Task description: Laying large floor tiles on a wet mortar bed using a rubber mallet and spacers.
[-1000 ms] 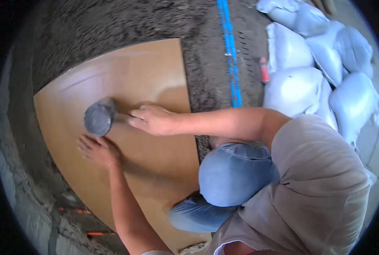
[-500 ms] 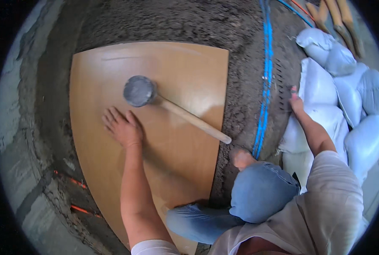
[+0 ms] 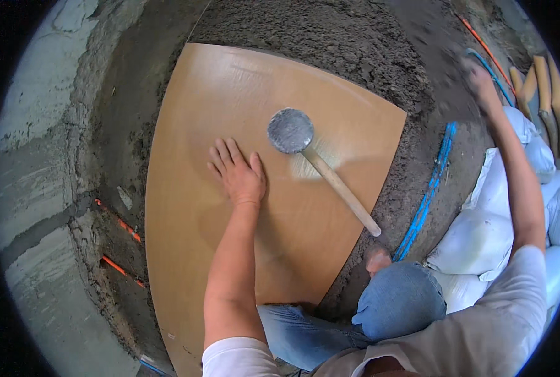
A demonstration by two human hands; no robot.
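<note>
Board [image 3: 198,251] tan; mallet head [image 3: 290,130] mottled grey, handle [image 3: 341,192] beige; tubing [image 3: 425,201] blue; sacks [image 3: 471,245] white.

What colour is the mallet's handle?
The handle is pale tan, like bare wood; it shows in the head view, the only one here.

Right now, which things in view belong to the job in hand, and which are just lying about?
In use, apparently:
tan panel, under the left hand
mallet, resting on it

Just lying about, seemingly:
white sacks
blue lines
tan rods
</note>
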